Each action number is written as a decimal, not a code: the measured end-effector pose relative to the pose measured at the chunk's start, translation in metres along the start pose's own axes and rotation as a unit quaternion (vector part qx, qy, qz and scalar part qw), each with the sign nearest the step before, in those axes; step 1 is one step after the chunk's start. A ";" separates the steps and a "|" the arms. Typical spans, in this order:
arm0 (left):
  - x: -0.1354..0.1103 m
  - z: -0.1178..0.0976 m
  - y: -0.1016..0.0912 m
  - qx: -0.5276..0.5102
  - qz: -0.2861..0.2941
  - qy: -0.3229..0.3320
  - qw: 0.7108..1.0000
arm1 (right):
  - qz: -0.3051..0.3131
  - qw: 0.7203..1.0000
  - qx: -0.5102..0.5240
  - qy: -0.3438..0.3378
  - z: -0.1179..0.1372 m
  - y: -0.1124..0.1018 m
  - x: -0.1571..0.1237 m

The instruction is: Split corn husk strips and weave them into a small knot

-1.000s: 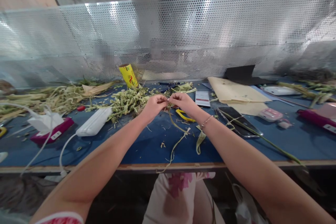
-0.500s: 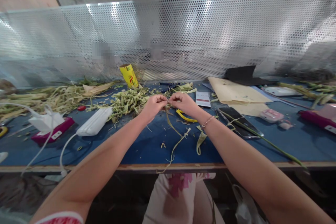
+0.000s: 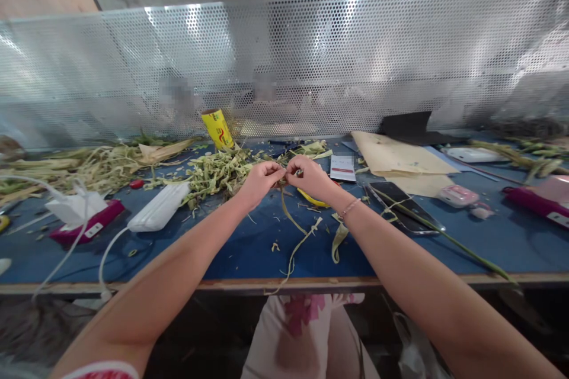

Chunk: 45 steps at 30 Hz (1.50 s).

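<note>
My left hand [image 3: 265,182] and my right hand [image 3: 306,175] meet over the blue table, thumbs and forefingers pinched fingertip to fingertip. A thin, dry plant strip [image 3: 288,211] runs down from between them to the tabletop; its upper end is hidden by the fingers. Close beside my left hand lies a heap of pale green, shredded plant pieces [image 3: 217,173]. Under my right wrist a yellow-handled tool [image 3: 313,198] is partly covered. Nearer the table edge are a long pale strip [image 3: 296,251] and a short curled leaf piece [image 3: 339,243].
A yellow tube [image 3: 217,129] stands before the perforated metal screen [image 3: 311,59]. To the left are a white power bank [image 3: 160,207] and a purple power strip [image 3: 104,222] with cables. A phone [image 3: 406,208], a green stalk [image 3: 462,249] and brown paper [image 3: 395,154] lie right.
My right hand has shifted slightly left and its fingers have curled more, covering more of the yellow-handled tool. The left hand stays nearly in place, and the plant strip still hangs between them.
</note>
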<state>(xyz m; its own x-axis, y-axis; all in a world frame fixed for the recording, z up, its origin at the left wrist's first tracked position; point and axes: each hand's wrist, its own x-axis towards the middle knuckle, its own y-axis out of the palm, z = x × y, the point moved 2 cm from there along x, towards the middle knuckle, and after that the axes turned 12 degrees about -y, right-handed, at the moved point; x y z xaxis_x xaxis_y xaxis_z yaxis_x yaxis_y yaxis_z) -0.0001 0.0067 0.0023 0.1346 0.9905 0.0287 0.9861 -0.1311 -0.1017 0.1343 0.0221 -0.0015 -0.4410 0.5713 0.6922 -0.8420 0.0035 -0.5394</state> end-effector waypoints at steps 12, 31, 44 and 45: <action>0.002 -0.001 -0.003 -0.040 0.013 0.002 0.999 | -0.013 0.997 -0.045 -0.054 0.000 -0.002 0.000; 0.004 0.004 -0.002 -0.027 0.015 0.009 0.999 | 0.000 0.999 0.021 0.032 0.001 -0.003 0.001; -0.001 -0.003 0.000 0.107 -0.001 0.103 0.989 | -0.014 0.995 0.068 0.077 0.005 -0.002 0.002; -0.001 -0.004 0.000 0.122 -0.005 0.115 0.986 | -0.017 0.995 0.069 0.068 0.005 -0.002 0.002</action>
<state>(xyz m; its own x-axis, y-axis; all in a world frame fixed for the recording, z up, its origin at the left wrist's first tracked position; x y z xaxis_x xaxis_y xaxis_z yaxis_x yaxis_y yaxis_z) -0.0002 0.0054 0.0063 0.1710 0.9521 0.2533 0.9388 -0.0794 -0.3352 0.1340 0.0189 0.0033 -0.3735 0.6791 0.6319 -0.8944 -0.0830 -0.4395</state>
